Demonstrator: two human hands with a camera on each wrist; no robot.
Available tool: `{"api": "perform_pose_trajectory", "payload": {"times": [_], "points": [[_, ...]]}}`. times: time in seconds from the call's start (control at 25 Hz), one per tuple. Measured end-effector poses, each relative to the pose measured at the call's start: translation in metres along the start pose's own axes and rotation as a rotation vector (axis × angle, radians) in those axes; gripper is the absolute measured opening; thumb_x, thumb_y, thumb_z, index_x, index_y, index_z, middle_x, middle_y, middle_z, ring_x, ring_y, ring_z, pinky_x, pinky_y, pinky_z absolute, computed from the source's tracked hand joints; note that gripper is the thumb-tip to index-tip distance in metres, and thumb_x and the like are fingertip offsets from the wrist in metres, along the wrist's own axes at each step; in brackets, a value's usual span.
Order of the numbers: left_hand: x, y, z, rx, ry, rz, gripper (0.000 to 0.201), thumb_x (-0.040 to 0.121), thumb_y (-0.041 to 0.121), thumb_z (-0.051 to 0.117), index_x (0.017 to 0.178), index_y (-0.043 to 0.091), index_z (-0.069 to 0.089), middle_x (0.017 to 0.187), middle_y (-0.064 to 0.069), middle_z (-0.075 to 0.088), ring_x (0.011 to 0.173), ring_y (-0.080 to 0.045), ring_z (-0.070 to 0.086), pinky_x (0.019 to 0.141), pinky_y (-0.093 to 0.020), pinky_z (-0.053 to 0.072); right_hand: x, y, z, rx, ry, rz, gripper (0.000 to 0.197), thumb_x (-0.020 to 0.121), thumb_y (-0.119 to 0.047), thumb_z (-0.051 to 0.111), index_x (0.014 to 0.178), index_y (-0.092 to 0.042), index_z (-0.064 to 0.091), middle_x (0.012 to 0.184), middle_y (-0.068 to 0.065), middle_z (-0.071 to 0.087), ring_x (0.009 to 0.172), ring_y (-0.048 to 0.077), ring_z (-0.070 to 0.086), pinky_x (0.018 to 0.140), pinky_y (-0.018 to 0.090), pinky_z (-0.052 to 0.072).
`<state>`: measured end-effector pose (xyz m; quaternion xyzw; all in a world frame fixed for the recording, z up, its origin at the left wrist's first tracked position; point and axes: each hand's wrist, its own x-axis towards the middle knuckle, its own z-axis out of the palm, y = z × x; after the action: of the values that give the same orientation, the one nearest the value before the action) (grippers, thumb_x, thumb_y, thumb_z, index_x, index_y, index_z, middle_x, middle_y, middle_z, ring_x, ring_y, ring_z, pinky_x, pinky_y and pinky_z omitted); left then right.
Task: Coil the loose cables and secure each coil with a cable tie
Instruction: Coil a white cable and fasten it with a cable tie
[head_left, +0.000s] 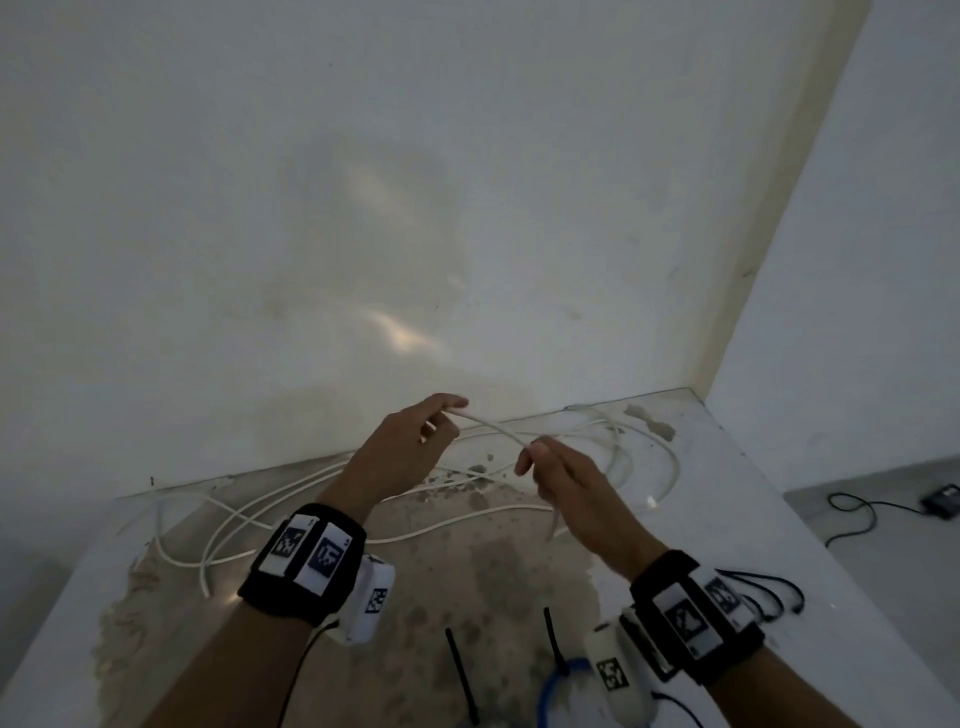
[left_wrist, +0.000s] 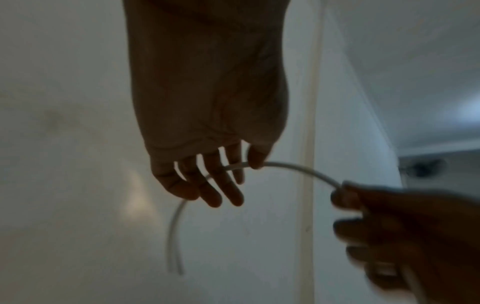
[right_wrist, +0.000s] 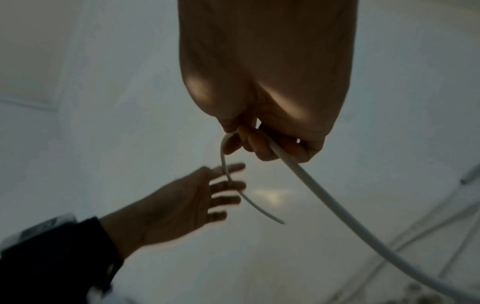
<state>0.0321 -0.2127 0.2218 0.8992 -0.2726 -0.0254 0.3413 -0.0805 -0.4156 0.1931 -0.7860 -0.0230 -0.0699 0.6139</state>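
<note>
While both hands hover above the worktop's far edge, the left hand (head_left: 410, 447) pinches the white cable (head_left: 491, 427) between thumb and forefinger, other fingers straight, and the right hand (head_left: 566, 480) curls round it. Only the head view shows loose loops trailing across the stained worktop (head_left: 727, 519), against the wall (head_left: 415, 182), plus black cable ties (head_left: 460, 675) near its front edge.

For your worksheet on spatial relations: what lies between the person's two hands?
A short raised span of the white cable bridges the gap from the left hand to the right hand; nothing else hangs there. The head view shows it best.
</note>
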Motion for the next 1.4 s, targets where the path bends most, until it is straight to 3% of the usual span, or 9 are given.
{"api": "perform_pose_trajectory", "payload": {"times": [0.16, 0.36, 0.52, 0.68, 0.84, 1.0, 1.12, 1.24, 1.4], "points": [[-0.004, -0.007, 0.002, 0.114, -0.008, 0.094, 0.028, 0.102, 0.038, 0.04, 0.084, 0.026, 0.057, 0.08, 0.0, 0.046, 0.074, -0.016, 0.054, 0.069, -0.031, 0.043, 0.03, -0.021, -0.04, -0.1, 0.189, -0.054, 0.035, 0.105, -0.03, 0.041, 0.087, -0.02, 0.069, 0.064, -0.012, 0.043, 0.059, 0.008, 0.039, 0.061, 0.026, 0.035], [0.0, 0.019, -0.024, -1.156, 0.446, -0.197, 0.033, 0.101, 0.016, 0.036, 0.069, 0.022, 0.041, 0.054, 0.007, 0.03, 0.038, -0.006, 0.024, 0.036, -0.016, 0.021, 0.054, -0.013, -0.077, -0.234, 0.18, -0.068, 0.016, 0.1, -0.031, 0.054, 0.103, -0.021, 0.066, 0.069, -0.006, 0.052, 0.055, 0.0, 0.044, 0.058, 0.019, 0.04], [-0.002, 0.011, -0.063, -1.537, 0.723, -0.209, 0.034, 0.105, 0.028, 0.031, 0.076, 0.02, 0.047, 0.051, 0.009, 0.029, 0.039, -0.007, 0.02, 0.035, -0.018, 0.019, 0.033, 0.019, -0.08, -0.511, 0.048, 0.014, 0.011, 0.099, -0.036, 0.052, 0.099, -0.031, 0.062, 0.076, -0.003, 0.063, 0.058, 0.002, 0.052, 0.061, 0.021, 0.043], [-0.002, 0.021, -0.039, -1.583, 0.582, -0.174, 0.026, 0.105, 0.023, 0.031, 0.095, 0.017, 0.055, 0.055, 0.009, 0.043, 0.042, -0.006, 0.034, 0.04, -0.019, 0.032, 0.016, -0.007, -0.056, -0.596, -0.033, -0.217, 0.02, 0.102, -0.039, 0.04, 0.091, -0.029, 0.053, 0.072, -0.008, 0.056, 0.065, 0.008, 0.051, 0.064, 0.029, 0.041], [-0.004, 0.049, -0.022, -1.569, 0.465, -0.16, 0.024, 0.104, 0.021, 0.035, 0.106, 0.013, 0.058, 0.067, 0.003, 0.058, 0.057, -0.013, 0.057, 0.055, -0.024, 0.05, 0.014, -0.041, -0.034, -0.63, -0.031, -0.232, 0.028, 0.102, -0.037, 0.043, 0.127, -0.025, 0.047, 0.077, -0.008, 0.055, 0.067, 0.007, 0.053, 0.066, 0.027, 0.046], [-0.008, 0.068, -0.031, -1.507, 0.448, -0.067, 0.028, 0.105, 0.02, 0.031, 0.108, 0.012, 0.057, 0.071, 0.002, 0.066, 0.069, -0.018, 0.069, 0.065, -0.029, 0.058, 0.019, -0.048, -0.04, -0.669, 0.432, -0.287, 0.051, 0.102, -0.016, 0.046, 0.15, -0.025, 0.03, 0.094, -0.002, 0.053, 0.07, 0.015, 0.056, 0.059, 0.023, 0.047], [-0.013, 0.081, -0.043, -1.551, 0.441, 0.018, 0.029, 0.106, 0.02, 0.029, 0.108, 0.011, 0.057, 0.079, -0.001, 0.071, 0.078, -0.025, 0.073, 0.068, -0.032, 0.059, 0.022, -0.043, -0.055, -0.789, 0.622, -0.332, 0.034, 0.101, -0.016, 0.049, 0.134, -0.019, 0.054, 0.092, 0.0, 0.053, 0.061, 0.017, 0.053, 0.049, 0.018, 0.035], [-0.01, 0.097, -0.04, -1.494, 0.325, 0.105, 0.026, 0.106, 0.018, 0.03, 0.108, 0.011, 0.054, 0.09, -0.007, 0.073, 0.09, -0.031, 0.072, 0.08, -0.037, 0.059, 0.022, -0.027, -0.055, -0.879, 0.463, -0.226, 0.03, 0.101, -0.021, 0.05, 0.128, -0.017, 0.061, 0.092, 0.0, 0.051, 0.058, 0.016, 0.05, 0.055, 0.028, 0.042], [0.003, 0.104, -0.011, -1.027, 0.172, 0.293, 0.022, 0.106, 0.017, 0.027, 0.112, 0.014, 0.048, 0.112, -0.009, 0.071, 0.114, -0.027, 0.065, 0.104, -0.039, 0.045, 0.019, -0.049, -0.051, -0.445, -0.121, -0.022, 0.027, 0.104, -0.023, 0.046, 0.12, -0.021, 0.068, 0.079, -0.018, 0.058, 0.064, -0.003, 0.052, 0.067, 0.022, 0.042]]}}
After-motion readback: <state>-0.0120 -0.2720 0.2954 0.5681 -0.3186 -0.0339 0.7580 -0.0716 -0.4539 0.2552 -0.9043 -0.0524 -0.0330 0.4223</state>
